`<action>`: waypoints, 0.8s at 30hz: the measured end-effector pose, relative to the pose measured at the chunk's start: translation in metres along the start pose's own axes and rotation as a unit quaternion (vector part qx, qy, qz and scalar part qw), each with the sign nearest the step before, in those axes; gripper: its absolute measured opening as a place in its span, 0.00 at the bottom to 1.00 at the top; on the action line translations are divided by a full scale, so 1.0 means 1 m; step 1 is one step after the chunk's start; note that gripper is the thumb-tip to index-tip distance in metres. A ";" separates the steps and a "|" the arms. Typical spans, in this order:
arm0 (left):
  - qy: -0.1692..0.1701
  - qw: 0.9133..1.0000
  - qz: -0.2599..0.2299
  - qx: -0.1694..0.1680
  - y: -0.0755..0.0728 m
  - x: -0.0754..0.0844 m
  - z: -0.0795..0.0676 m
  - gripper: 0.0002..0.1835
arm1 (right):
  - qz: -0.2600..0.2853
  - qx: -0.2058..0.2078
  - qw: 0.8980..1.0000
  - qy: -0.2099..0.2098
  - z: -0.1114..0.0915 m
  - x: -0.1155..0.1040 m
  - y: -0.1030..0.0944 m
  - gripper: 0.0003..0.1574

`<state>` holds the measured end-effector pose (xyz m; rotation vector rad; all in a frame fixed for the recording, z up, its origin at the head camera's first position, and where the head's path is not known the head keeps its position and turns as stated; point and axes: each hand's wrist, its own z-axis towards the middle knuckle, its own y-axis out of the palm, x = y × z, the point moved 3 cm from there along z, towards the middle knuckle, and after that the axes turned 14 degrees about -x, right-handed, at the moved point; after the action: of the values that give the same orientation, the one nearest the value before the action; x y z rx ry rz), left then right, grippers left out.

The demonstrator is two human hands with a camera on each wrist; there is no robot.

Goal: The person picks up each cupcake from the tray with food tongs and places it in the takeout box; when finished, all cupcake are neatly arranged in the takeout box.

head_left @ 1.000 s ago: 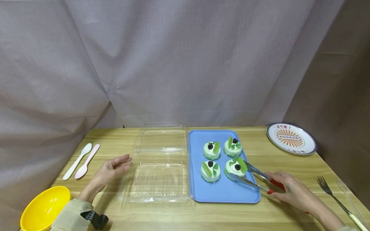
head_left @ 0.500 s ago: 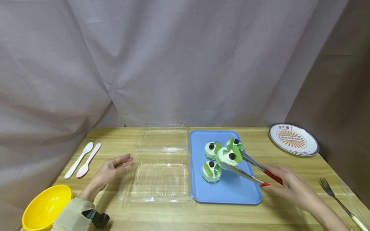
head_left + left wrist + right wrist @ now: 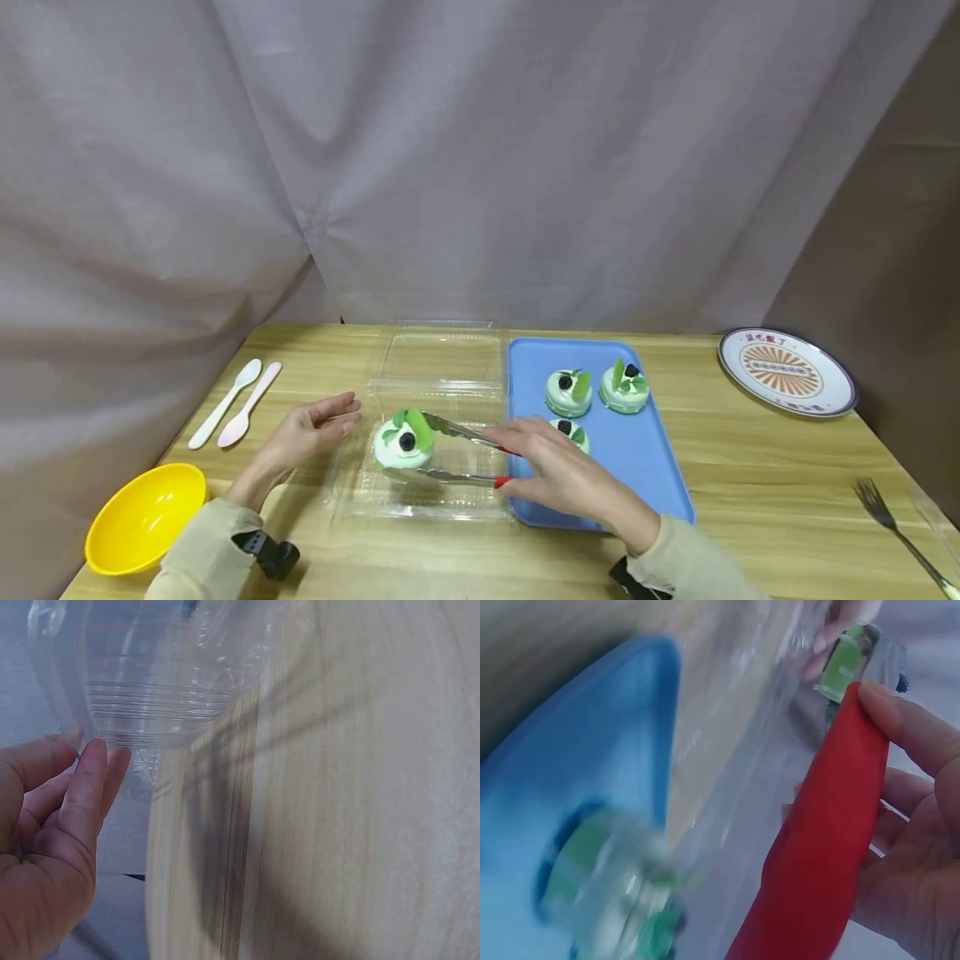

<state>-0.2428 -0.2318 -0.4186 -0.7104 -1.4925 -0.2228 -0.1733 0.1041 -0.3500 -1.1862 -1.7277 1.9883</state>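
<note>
My right hand [image 3: 562, 471] grips metal tongs [image 3: 468, 480] by their red handles. Between the tong tips is a small pale-green cake [image 3: 388, 454] with a dark berry and green leaves, over the near half of a clear plastic container [image 3: 457, 500]. In the right wrist view one red handle [image 3: 821, 840] fills the middle. My left hand [image 3: 300, 440] is at the container's left side; in the left wrist view its thumb and fingers pinch the plastic rim [image 3: 75, 724]. Several similar cakes [image 3: 567, 398] sit on a blue tray [image 3: 637, 483], the nearest partly hidden by my right hand.
The container's lid [image 3: 442, 354] lies open toward the back. At left are a white spoon [image 3: 225, 404], a pink spoon [image 3: 247, 408] and a yellow bowl [image 3: 146, 517]. A patterned plate [image 3: 787, 371] and a fork [image 3: 888, 521] are at right.
The tongs lifted the near-right cake off the blue tray and carried it left over the clear container. My left hand stays at the container's side, while the head view has shifted slightly.
</note>
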 end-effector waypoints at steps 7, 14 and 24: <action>0.011 1.000 -0.017 -0.001 0.001 0.002 0.003 0.31 | 0.005 -0.050 0.999 0.019 0.031 -0.014 0.011 0.38; 0.013 1.000 -0.020 0.000 0.000 0.003 0.002 0.31 | -0.016 -0.075 0.996 0.046 0.044 -0.021 0.014 0.36; 0.013 1.000 -0.024 -0.001 0.002 0.001 0.001 0.32 | -0.079 -0.092 0.991 0.058 0.055 -0.023 0.023 0.34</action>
<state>-0.2426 -0.2296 -0.4179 -0.6724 -1.4866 -0.2694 -0.1907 0.0440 -0.3641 -1.1558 -1.9142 1.6673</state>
